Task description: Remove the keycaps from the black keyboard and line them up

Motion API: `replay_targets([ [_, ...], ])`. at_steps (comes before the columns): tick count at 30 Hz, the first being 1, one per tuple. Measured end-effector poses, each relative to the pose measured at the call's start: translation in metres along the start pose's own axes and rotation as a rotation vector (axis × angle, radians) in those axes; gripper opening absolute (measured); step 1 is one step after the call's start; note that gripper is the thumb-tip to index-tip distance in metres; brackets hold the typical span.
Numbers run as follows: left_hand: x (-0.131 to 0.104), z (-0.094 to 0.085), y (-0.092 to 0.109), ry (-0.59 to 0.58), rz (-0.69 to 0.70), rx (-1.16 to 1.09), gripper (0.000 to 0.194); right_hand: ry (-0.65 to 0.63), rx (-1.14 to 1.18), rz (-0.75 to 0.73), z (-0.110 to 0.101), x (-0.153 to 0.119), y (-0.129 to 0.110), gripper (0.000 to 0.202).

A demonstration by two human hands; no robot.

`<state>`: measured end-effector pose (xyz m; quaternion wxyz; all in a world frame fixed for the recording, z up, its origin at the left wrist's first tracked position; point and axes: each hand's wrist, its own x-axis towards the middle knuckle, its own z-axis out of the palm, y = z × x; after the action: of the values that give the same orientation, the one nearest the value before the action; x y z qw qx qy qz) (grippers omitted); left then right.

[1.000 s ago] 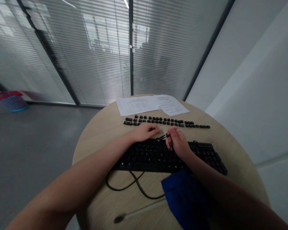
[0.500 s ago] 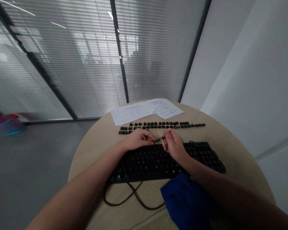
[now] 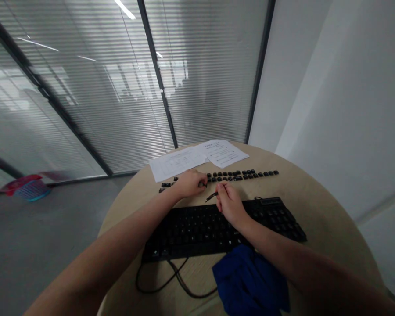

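Observation:
My left hand is over the rows of loose black keycaps, its fingers pinched together around a small dark keycap that is mostly hidden. In my right hand, closed just above the keyboard's back edge, is a thin dark keycap puller, its tip pointing left and down. The black keyboard lies below both hands, with keys in place on much of its visible part. My right forearm crosses over its right side.
Printed paper sheets lie at the back of the round wooden table. A blue cloth and a looped black cable are in front of the keyboard. A red and blue basket stands on the floor at left.
My left hand has moved away from the keycap puller's tip, out to the keycap rows. My right hand keeps hold of the puller, whose tip now points lower. The view has shifted slightly.

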<state>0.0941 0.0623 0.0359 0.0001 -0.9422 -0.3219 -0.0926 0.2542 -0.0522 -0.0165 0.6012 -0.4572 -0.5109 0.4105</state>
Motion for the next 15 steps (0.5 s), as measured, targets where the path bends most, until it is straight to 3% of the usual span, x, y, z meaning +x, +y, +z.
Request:
replay_targets([
  [9,-0.001,0.009,0.0,-0.049,-0.026,0.182,0.011,-0.024,0.009,-0.029,-0.001,0.002,0.004,0.042],
  [15,-0.011,-0.01,0.002,0.001,-0.068,0.165,0.013,-0.062,0.038,-0.012,-0.002,0.004,0.007,0.042],
])
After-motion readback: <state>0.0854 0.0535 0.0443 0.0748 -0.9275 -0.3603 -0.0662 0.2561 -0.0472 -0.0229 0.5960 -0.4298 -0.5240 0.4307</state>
